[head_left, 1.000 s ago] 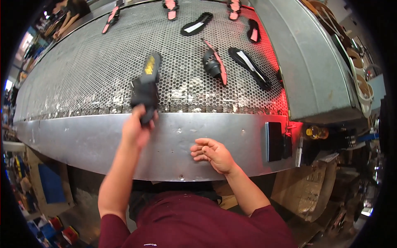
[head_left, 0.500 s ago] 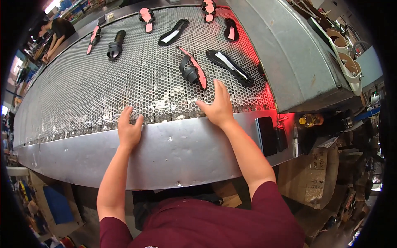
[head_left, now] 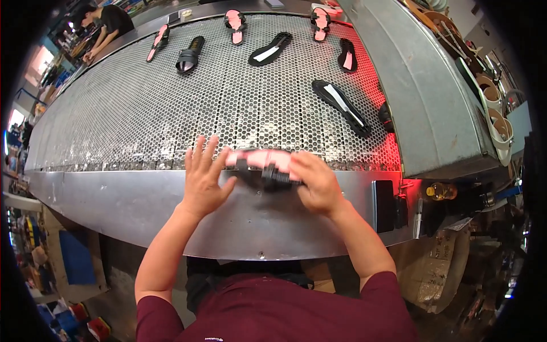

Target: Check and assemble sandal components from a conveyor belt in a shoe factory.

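Nearest you is your maroon shirt [head_left: 296, 310], and beyond it the smooth metal front of the table [head_left: 296, 236]. On your right along that front lies a dark, flat phone-like slab [head_left: 384, 205], with a yellow-capped bottle [head_left: 441, 191] farther right. Your right grip [head_left: 320, 185] is closed around the right end of a pink-and-black sandal [head_left: 265, 158], which is blurred and lies crosswise between your hands, above the line where the metal front meets the honeycomb mesh [head_left: 142, 108]. Your left grip [head_left: 204, 185] is unclosed, fingers spread, at the sandal's left end; you cannot tell whether a fingertip touches it. Farther out on the mesh, a black sole with a pale strip [head_left: 342, 108] lies aslant near the grey metal housing [head_left: 436, 91]. Beyond are a black strappy sandal [head_left: 188, 57] and, farther still, a pink-topped sandal [head_left: 234, 25]. At the far upper left, a co-worker in black [head_left: 115, 21] leans forward.
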{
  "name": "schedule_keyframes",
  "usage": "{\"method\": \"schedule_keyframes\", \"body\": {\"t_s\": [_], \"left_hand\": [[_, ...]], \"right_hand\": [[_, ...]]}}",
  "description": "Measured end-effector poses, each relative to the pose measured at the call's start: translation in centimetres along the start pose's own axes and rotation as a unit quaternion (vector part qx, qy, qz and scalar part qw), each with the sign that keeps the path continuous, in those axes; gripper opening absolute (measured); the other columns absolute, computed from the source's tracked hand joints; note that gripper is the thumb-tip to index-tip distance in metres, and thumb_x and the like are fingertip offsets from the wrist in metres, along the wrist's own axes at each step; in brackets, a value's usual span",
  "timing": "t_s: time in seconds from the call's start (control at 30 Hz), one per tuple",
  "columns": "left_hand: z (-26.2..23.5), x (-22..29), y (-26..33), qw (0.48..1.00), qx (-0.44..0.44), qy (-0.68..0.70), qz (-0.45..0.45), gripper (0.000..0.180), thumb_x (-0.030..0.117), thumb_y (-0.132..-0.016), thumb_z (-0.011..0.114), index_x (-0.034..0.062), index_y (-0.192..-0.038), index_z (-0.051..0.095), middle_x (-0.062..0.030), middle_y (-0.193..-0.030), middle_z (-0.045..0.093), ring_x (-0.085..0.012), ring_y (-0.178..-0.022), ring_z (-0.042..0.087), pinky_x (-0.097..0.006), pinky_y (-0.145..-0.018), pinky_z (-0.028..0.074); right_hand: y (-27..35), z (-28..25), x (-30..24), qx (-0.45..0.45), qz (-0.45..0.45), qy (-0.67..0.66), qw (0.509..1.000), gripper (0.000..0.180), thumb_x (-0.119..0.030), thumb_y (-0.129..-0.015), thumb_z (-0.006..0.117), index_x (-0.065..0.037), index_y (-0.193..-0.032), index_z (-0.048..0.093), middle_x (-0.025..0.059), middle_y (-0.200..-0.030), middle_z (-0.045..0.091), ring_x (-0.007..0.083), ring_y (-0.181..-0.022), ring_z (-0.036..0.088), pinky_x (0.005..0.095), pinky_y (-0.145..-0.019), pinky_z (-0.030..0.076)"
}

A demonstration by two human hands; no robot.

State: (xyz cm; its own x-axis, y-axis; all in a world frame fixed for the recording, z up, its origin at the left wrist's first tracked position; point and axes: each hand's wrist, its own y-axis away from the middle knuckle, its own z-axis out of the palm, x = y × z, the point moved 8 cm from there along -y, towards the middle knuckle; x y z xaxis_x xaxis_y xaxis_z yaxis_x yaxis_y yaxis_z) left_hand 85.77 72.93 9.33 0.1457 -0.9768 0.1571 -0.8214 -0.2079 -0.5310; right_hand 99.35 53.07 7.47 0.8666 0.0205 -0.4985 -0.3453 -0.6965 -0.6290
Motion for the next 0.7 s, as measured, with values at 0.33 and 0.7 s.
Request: {"method": "schedule_keyframes", "body": {"t_s": [0.33, 0.7], "left_hand": [[2.1, 5.1, 3.6, 0.964, -0.192, 0.171, 0.066, 0.044, 0.007, -0.075, 0.067, 0.0024, -0.118, 0.061, -0.0179, -0.114, 0.068, -0.0333, -0.101, 0.067, -0.04, -0.083, 0.055], [2.6, 5.8, 5.2, 0.98, -0.145, 0.134, 0.006, 0.046, 0.003, -0.073, 0.064, 0.0031, -0.119, 0.061, -0.0142, -0.097, 0.071, -0.0303, -0.082, 0.069, -0.04, -0.071, 0.055]], "right_hand": [[1.5, -0.3, -4.2, -0.084, 0.002, -0.111, 0.99, 0.042, -0.002, -0.062, 0.068, -0.003, -0.105, 0.067, 0.0154, -0.112, 0.067, 0.0363, -0.105, 0.064, 0.0436, -0.093, 0.053], [1.5, -1.3, -2.6, -0.108, 0.044, -0.125, 0.985, 0.037, -0.002, -0.066, 0.065, 0.0, -0.103, 0.066, 0.0179, -0.108, 0.068, 0.0358, -0.103, 0.065, 0.0425, -0.091, 0.053]]}}
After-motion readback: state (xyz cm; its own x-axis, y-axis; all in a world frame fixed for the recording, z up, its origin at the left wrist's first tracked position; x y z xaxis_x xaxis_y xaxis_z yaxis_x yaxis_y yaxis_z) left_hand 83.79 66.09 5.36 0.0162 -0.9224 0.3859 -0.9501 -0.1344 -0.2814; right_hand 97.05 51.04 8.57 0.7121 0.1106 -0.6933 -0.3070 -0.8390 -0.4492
